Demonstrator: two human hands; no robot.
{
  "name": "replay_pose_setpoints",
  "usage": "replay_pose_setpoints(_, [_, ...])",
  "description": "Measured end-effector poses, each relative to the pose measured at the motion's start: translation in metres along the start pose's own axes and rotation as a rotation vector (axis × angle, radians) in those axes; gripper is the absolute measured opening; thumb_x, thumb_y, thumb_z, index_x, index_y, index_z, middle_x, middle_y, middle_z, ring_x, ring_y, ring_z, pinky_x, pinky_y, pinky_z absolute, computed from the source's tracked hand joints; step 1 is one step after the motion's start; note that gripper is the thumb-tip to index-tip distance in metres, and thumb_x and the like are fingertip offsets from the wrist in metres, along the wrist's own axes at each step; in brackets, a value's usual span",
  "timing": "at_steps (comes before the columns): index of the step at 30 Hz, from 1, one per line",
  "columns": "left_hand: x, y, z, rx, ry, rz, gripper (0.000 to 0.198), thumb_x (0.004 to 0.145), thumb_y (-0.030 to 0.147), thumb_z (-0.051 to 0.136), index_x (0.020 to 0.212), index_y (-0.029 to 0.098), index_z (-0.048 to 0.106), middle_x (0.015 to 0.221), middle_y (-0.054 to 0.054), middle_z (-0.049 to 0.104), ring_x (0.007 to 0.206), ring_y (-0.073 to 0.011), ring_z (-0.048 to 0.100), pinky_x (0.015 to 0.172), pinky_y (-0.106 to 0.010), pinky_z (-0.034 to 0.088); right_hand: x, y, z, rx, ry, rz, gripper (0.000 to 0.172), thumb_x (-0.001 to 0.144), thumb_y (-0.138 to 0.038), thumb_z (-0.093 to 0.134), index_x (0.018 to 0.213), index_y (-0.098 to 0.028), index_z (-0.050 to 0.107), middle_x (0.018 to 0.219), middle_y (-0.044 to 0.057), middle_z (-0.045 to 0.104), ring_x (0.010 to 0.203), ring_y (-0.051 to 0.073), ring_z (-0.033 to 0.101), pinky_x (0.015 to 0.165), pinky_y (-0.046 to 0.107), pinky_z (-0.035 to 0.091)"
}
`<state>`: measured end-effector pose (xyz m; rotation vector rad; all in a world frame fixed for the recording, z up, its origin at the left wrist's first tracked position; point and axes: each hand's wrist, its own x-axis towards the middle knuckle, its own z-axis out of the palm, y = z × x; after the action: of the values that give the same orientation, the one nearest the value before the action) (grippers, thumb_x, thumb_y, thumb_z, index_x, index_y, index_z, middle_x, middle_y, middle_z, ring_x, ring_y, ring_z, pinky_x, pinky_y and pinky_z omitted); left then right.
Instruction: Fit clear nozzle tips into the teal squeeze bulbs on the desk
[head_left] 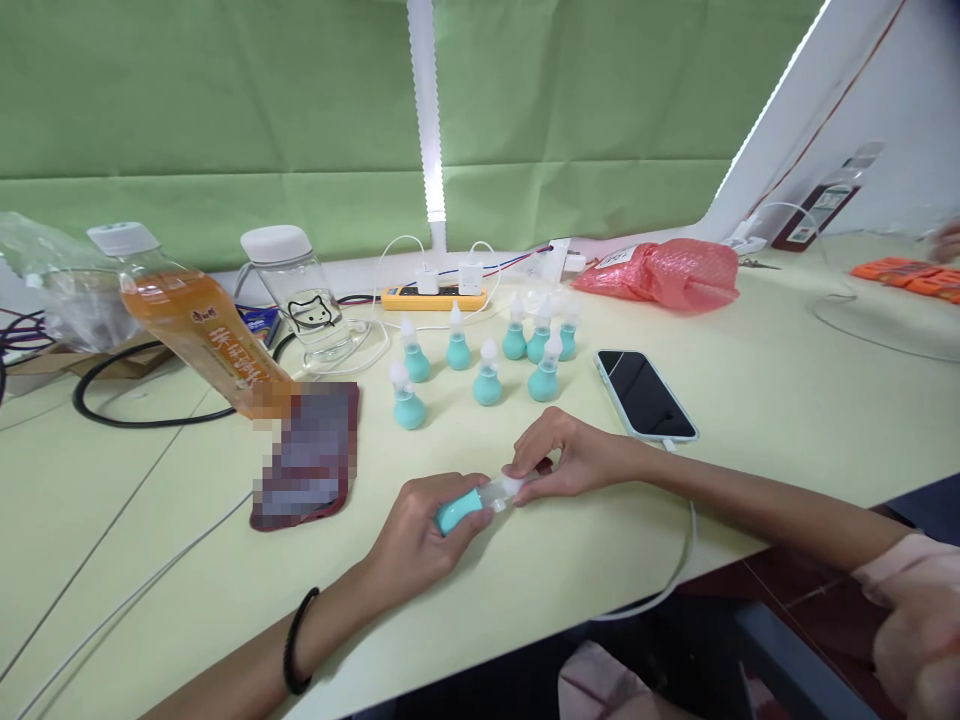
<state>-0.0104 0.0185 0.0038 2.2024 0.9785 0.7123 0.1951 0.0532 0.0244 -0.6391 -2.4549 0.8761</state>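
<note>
Your left hand (411,535) has its grip wrapped around the turquoise end of a dropper (459,512), tilted over the near part of the table (585,560); your right hand (566,455) pinches its pale tip. Eight similar droppers (487,386) stand farther off, left of a phone (646,394).

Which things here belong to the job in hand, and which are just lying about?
Part of the job:
held piece, left hand on its teal bulb, right hand opposite
similar standing pieces, probably

Probably lying about:
orange drink bottle
cat-face bottle
cabled phone
yellow power strip
red package
</note>
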Motion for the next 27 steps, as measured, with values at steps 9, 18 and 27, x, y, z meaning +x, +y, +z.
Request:
replay_pose_setpoints(9, [-0.003, 0.0, 0.001, 0.007, 0.057, 0.066, 0.018, 0.077, 0.026, 0.046, 0.083, 0.015, 0.059, 0.068, -0.003, 0.06, 0.061, -0.0135, 0.053, 0.057, -0.024, 0.041, 0.003, 0.008, 0.009, 0.46, 0.1, 0.267, 0.015, 0.052, -0.021, 0.071, 0.062, -0.01, 0.066, 0.053, 0.001, 0.058, 0.048, 0.007, 0.045, 0.046, 0.02, 0.037])
replay_pose_setpoints(18, [0.003, 0.005, 0.0, -0.074, 0.147, 0.005, 0.022, 0.077, 0.027, 0.048, 0.095, 0.016, 0.053, 0.088, -0.004, 0.059, 0.078, -0.0142, 0.053, 0.07, -0.025, 0.042, 0.009, -0.001, 0.016, 0.607, 0.401, 0.252, 0.022, 0.055, -0.022, 0.07, 0.075, -0.012, 0.067, 0.066, 0.004, 0.064, 0.058, 0.011, 0.055, 0.053, 0.022, 0.046])
replay_pose_setpoints(27, [-0.004, 0.005, 0.002, 0.097, 0.231, 0.225, 0.017, 0.076, 0.021, 0.049, 0.093, 0.016, 0.05, 0.082, -0.005, 0.055, 0.078, -0.0156, 0.048, 0.069, -0.029, 0.04, 0.011, -0.026, 0.021, 0.409, 0.375, 0.185, 0.024, 0.07, -0.031, 0.057, 0.08, -0.011, 0.065, 0.062, 0.005, 0.062, 0.049, 0.009, 0.055, 0.044, 0.019, 0.044])
